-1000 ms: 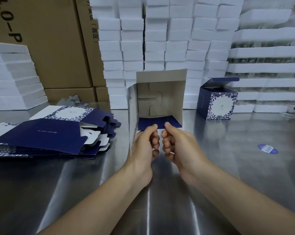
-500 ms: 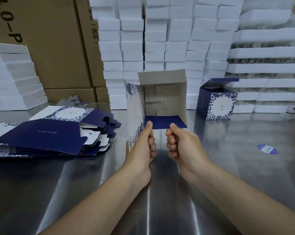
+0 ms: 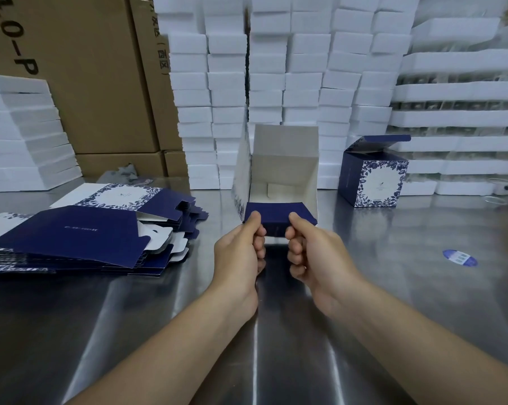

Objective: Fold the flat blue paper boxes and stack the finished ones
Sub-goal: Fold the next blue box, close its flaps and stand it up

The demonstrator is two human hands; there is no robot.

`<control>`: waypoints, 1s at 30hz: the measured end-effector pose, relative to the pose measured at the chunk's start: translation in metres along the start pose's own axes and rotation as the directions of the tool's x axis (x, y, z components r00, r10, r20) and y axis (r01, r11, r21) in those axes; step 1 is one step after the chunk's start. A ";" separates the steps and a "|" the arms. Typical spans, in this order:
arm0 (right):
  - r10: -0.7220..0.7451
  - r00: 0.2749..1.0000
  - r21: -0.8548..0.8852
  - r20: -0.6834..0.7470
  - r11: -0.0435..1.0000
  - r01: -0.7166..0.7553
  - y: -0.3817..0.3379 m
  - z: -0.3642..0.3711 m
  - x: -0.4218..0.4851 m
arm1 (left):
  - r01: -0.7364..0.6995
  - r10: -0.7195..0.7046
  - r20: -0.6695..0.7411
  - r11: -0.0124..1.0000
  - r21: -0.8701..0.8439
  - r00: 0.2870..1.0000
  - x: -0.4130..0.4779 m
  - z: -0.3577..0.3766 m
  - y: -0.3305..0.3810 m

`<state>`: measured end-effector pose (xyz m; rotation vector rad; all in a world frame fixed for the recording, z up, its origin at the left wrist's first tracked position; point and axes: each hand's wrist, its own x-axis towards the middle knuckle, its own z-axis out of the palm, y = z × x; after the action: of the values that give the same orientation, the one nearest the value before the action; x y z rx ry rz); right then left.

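Head view: two bare forearms reach out over the stainless steel table (image 3: 393, 302). The left hand (image 3: 239, 254) and right hand (image 3: 315, 254) sit close together, fingers curled. Each pinches the near edge of a dark blue flap (image 3: 276, 213) between thumb and forefinger. That flap belongs to the half-folded blue paper box (image 3: 285, 168), which is at the table's middle with its open grey-white inside facing the camera.

To the left lies a pile of flat blue boxes (image 3: 80, 232); the top one bears a line of white print too small to read. Right of the hands, a blue oval sticker (image 3: 459, 257) lies on the steel, its text illegible.

Farther right stands a finished box (image 3: 374, 176), lid up, with a floral border and a tiny unreadable emblem. Behind rise white foam blocks (image 3: 276, 68) and brown cartons (image 3: 94, 83), printed ".0-P" and "(西区".
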<state>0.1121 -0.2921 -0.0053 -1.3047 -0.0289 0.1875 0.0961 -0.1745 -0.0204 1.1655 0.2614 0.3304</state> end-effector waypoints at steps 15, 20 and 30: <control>-0.107 0.994 -0.064 -0.020 0.992 0.105 -0.003 0.001 0.000 | 0.001 0.000 -0.022 0.999 0.032 1.000 -0.001 -0.002 0.002; -0.133 0.991 -0.091 0.015 0.987 0.134 -0.002 0.003 0.001 | 0.011 -0.010 -0.024 0.999 0.041 1.000 -0.008 0.001 0.006; -0.037 0.998 -0.256 -0.060 0.967 0.020 -0.008 -0.012 0.012 | -0.014 0.025 -0.132 0.997 0.081 0.991 0.005 -0.005 0.005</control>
<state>0.1266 -0.3035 -0.0014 -1.5661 -0.0174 0.1195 0.0984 -0.1662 -0.0177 1.2272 0.3829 0.4190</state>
